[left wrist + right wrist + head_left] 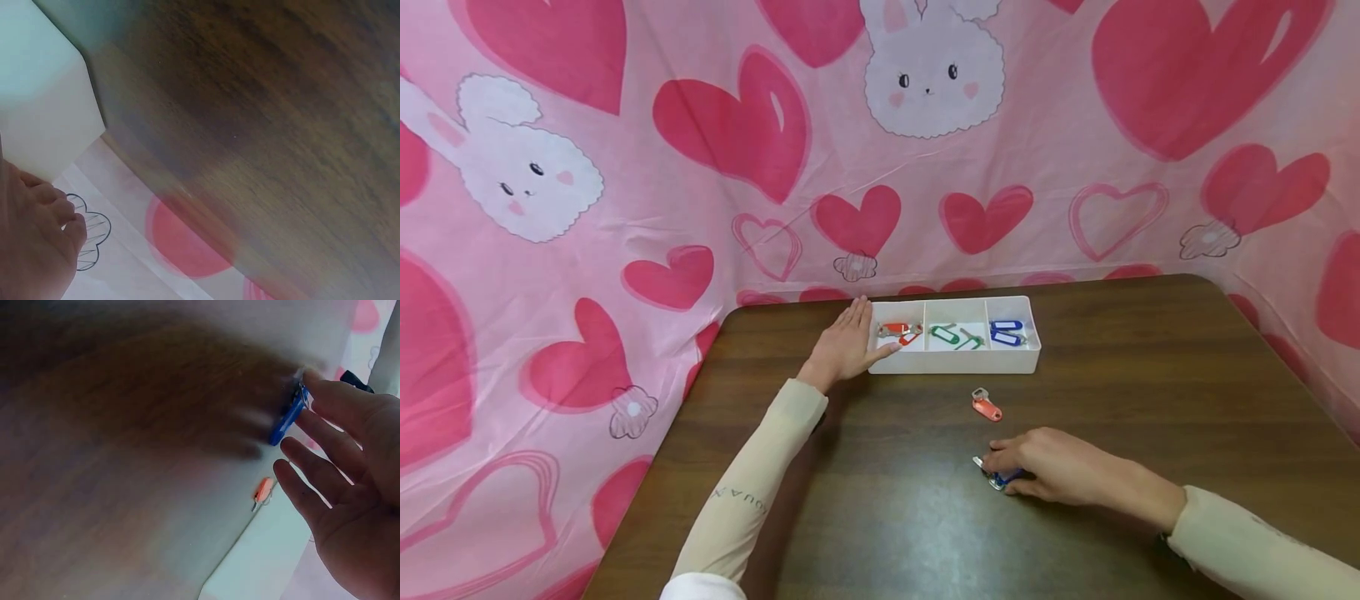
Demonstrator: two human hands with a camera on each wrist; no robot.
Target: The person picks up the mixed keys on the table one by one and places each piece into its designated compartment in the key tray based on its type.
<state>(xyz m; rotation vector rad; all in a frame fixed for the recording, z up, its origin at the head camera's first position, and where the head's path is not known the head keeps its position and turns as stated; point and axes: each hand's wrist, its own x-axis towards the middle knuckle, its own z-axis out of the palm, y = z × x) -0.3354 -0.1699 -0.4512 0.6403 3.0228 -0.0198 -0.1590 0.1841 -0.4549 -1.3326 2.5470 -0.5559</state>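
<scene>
My left hand lies with straight fingers along the left end of a white three-compartment tray, its thumb over the front rim. With thumb and fingers, my right hand pinches a blue key tag low over the table; a metal ring and key stick out beside the fingertips in the head view. Just beyond that hand, an orange key tag with its metal ring lies on the table, between the hand and the tray.
Inside the tray, orange tags fill the left compartment, green tags the middle and blue tags the right. The brown wooden table ends at a pink heart-and-bunny cloth behind and to both sides.
</scene>
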